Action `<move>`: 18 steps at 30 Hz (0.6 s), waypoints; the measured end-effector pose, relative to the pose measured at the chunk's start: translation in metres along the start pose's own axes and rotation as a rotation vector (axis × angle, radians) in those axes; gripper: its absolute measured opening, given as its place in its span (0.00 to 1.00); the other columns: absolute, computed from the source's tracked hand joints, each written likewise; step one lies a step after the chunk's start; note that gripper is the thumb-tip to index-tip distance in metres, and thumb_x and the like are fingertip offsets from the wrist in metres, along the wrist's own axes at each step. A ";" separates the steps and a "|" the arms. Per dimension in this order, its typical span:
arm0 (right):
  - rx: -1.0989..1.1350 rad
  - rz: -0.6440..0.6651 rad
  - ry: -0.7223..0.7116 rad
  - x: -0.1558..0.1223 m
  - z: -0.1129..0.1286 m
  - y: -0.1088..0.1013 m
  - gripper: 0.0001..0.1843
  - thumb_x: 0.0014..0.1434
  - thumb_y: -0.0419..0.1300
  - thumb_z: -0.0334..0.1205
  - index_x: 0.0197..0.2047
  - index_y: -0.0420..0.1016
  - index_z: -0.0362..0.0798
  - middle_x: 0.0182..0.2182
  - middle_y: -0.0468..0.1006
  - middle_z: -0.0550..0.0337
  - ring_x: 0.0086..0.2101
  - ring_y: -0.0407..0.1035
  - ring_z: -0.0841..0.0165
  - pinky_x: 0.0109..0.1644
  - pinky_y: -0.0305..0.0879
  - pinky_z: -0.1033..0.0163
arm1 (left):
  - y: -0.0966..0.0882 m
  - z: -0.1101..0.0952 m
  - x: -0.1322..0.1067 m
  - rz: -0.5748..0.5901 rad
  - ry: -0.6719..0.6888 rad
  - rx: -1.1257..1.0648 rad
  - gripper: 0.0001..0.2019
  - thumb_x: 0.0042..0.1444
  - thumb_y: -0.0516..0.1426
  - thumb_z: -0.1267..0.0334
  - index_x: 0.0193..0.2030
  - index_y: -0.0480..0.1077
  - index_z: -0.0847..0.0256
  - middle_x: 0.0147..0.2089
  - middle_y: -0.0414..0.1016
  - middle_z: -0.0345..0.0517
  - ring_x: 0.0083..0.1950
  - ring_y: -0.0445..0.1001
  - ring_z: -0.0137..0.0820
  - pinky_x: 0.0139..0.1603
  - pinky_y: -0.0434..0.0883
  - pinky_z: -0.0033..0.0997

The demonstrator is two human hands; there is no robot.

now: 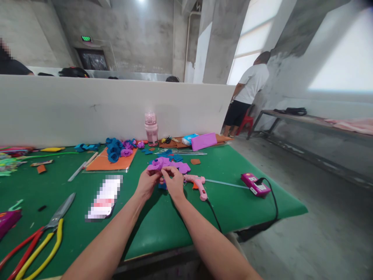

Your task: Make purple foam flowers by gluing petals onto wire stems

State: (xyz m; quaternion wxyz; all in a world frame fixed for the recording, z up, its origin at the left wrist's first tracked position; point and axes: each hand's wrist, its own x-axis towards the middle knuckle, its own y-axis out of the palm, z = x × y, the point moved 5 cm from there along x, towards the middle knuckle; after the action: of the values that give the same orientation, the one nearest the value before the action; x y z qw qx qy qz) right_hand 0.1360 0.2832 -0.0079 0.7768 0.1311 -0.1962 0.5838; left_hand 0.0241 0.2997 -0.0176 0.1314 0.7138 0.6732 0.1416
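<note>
Concrete-walled room; green-covered table [233, 206], white partition [116, 109] along its far side, pink glue gun [200, 184] lying on top. Items, left to right:

- Coloured stems [10, 163], bundled; far left of the glue gun.
- Shears [60, 214], red and yellow handles; far left of the glue gun, on the near side.
- Phone [103, 198], screen lit; well left of the glue gun.
- Orange sheet [97, 161], blue flowers [113, 149] on it; left of and beyond the glue gun.
- Left hand [148, 182], thumb and fingers closed on a purple flower [157, 164]; flower raised just left of and beyond the glue gun.
- Pink bottle [151, 128], upright; beyond the glue gun, to its left.
- Right hand [174, 182], fingertips pinching the same flower's near edge; just left of the glue gun.
- Purple pack [204, 141]; beyond the glue gun.
- Clear glue stick [224, 183]; running rightward from the glue gun's rear.
- Person [252, 81], white shirt; far beyond the glue gun, rightward.
- Magenta box [255, 184], black cable attached; right of the glue gun.
</note>
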 end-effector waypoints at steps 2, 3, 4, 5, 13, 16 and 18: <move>-0.008 0.000 -0.003 0.000 0.001 -0.001 0.06 0.53 0.57 0.39 0.31 0.74 0.47 0.30 0.75 0.58 0.30 0.69 0.68 0.37 0.67 0.62 | 0.000 0.000 0.000 -0.004 0.005 0.005 0.19 0.35 0.68 0.63 0.35 0.71 0.66 0.26 0.74 0.41 0.19 0.68 0.22 0.20 0.66 0.23; -0.008 0.002 -0.005 0.000 0.002 -0.001 0.06 0.53 0.57 0.39 0.31 0.74 0.47 0.30 0.75 0.58 0.30 0.69 0.68 0.37 0.67 0.62 | 0.000 0.000 0.000 -0.005 0.007 0.005 0.19 0.35 0.68 0.63 0.35 0.71 0.66 0.26 0.74 0.41 0.19 0.68 0.23 0.20 0.66 0.23; -0.004 0.005 -0.007 0.000 0.002 -0.001 0.06 0.53 0.57 0.38 0.31 0.74 0.47 0.30 0.75 0.58 0.30 0.69 0.68 0.37 0.67 0.62 | 0.000 0.000 0.000 -0.006 0.009 0.004 0.19 0.34 0.68 0.63 0.35 0.71 0.66 0.26 0.74 0.41 0.19 0.68 0.23 0.20 0.66 0.23; 0.002 0.005 -0.006 0.000 0.001 -0.001 0.06 0.53 0.57 0.39 0.31 0.74 0.47 0.30 0.75 0.58 0.30 0.69 0.68 0.38 0.67 0.62 | 0.000 0.000 0.000 -0.005 0.010 0.003 0.19 0.34 0.68 0.63 0.35 0.71 0.66 0.26 0.74 0.41 0.19 0.68 0.23 0.20 0.66 0.23; 0.293 0.095 0.271 0.000 -0.029 0.014 0.19 0.46 0.64 0.46 0.39 0.73 0.44 0.29 0.75 0.59 0.24 0.68 0.72 0.26 0.68 0.66 | -0.001 -0.001 0.001 -0.012 0.006 -0.048 0.20 0.33 0.69 0.63 0.34 0.71 0.66 0.23 0.71 0.37 0.19 0.67 0.22 0.20 0.66 0.22; 0.296 0.077 0.265 0.003 -0.031 0.012 0.18 0.44 0.65 0.46 0.37 0.75 0.44 0.32 0.77 0.58 0.26 0.69 0.72 0.29 0.68 0.67 | -0.001 0.001 0.000 -0.004 0.001 -0.017 0.20 0.34 0.68 0.63 0.37 0.71 0.65 0.25 0.72 0.39 0.19 0.67 0.22 0.20 0.66 0.23; 0.261 0.057 0.239 0.004 -0.029 0.010 0.17 0.43 0.65 0.46 0.35 0.76 0.45 0.31 0.77 0.58 0.28 0.70 0.70 0.31 0.68 0.66 | -0.001 0.002 0.000 -0.004 0.012 0.007 0.19 0.35 0.68 0.62 0.36 0.71 0.66 0.25 0.72 0.39 0.19 0.67 0.22 0.20 0.66 0.23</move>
State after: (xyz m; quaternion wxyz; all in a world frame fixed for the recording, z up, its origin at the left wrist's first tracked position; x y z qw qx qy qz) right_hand 0.1321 0.3021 -0.0322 0.7542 0.1547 -0.0287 0.6375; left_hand 0.0239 0.3002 -0.0197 0.1251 0.7122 0.6757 0.1430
